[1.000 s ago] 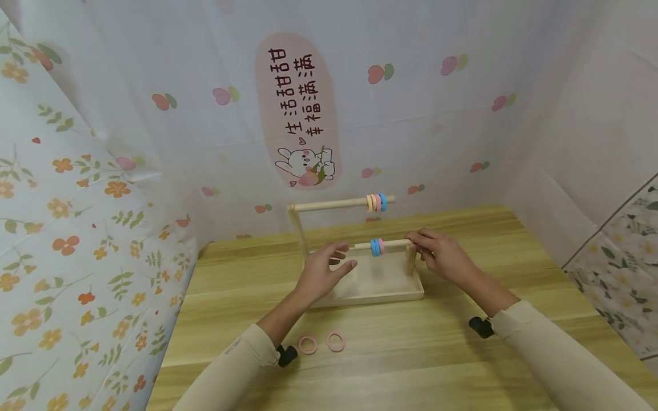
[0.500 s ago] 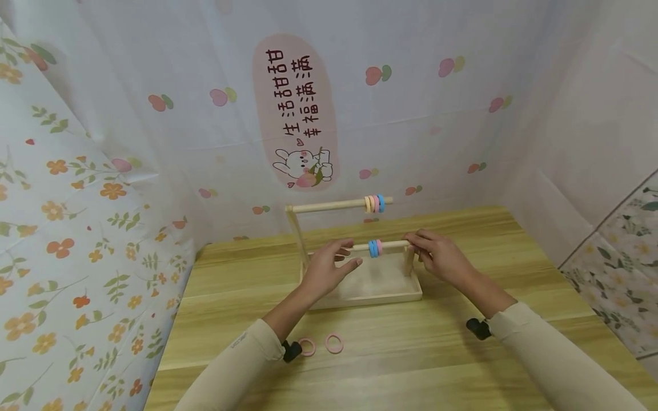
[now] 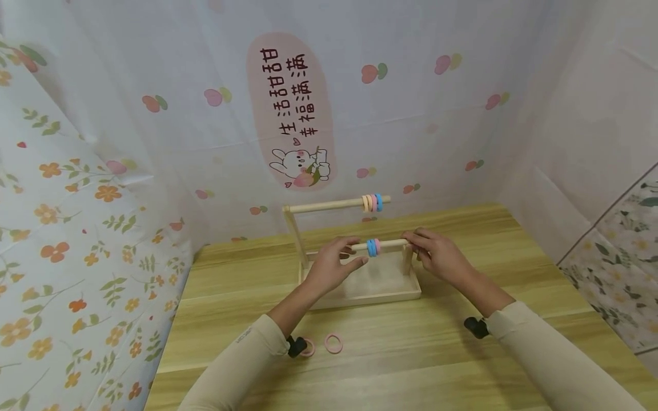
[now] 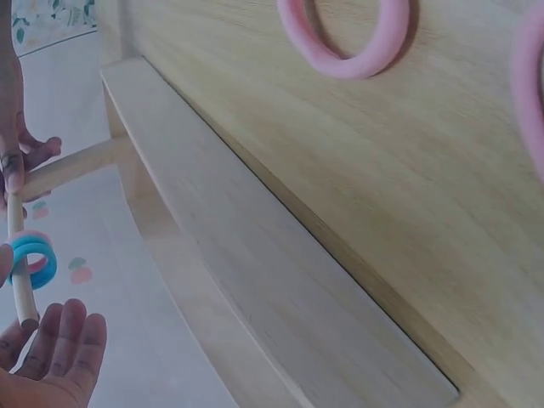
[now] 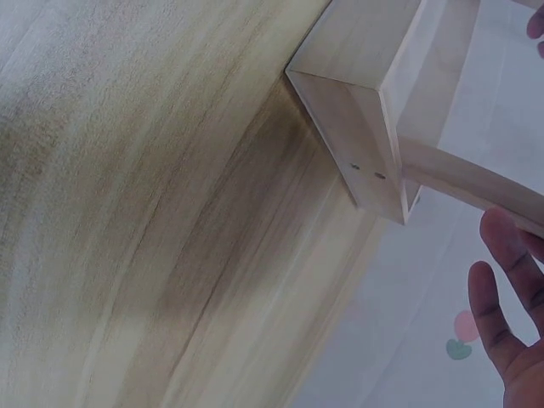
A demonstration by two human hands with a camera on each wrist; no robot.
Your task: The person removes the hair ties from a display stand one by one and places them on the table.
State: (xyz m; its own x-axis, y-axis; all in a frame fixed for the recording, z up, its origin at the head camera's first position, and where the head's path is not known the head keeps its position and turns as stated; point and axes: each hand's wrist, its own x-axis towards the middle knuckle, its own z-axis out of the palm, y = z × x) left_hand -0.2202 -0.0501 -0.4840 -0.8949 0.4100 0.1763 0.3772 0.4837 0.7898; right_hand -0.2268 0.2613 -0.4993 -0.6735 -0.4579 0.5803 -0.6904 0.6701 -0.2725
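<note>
A wooden rack (image 3: 354,298) with a tray base carries two rods. My right hand (image 3: 441,257) grips the lower rod (image 3: 393,244) where it joins the short post (image 3: 408,260). On this rod hang blue rings (image 3: 371,248) and a pink ring (image 3: 377,246). My left hand (image 3: 331,265) is at the rod's free end, thumb extended; in the left wrist view its fingers (image 4: 72,340) are spread by the rod tip, and a thumb tip (image 4: 4,262) is beside the blue rings. In the right wrist view, two right-hand fingers (image 5: 501,242) extend near the post.
The upper rod (image 3: 329,205) on the tall left post holds yellow, pink and blue rings (image 3: 373,202). Two loose pink rings lie on the wood-grain table (image 3: 390,365), one (image 3: 333,343) in plain sight, the other partly behind the black left-wrist camera (image 3: 296,346).
My left hand has moved right along the lower rod, closer to the blue rings. The right hand stays at the post. The head view has shifted slightly.
</note>
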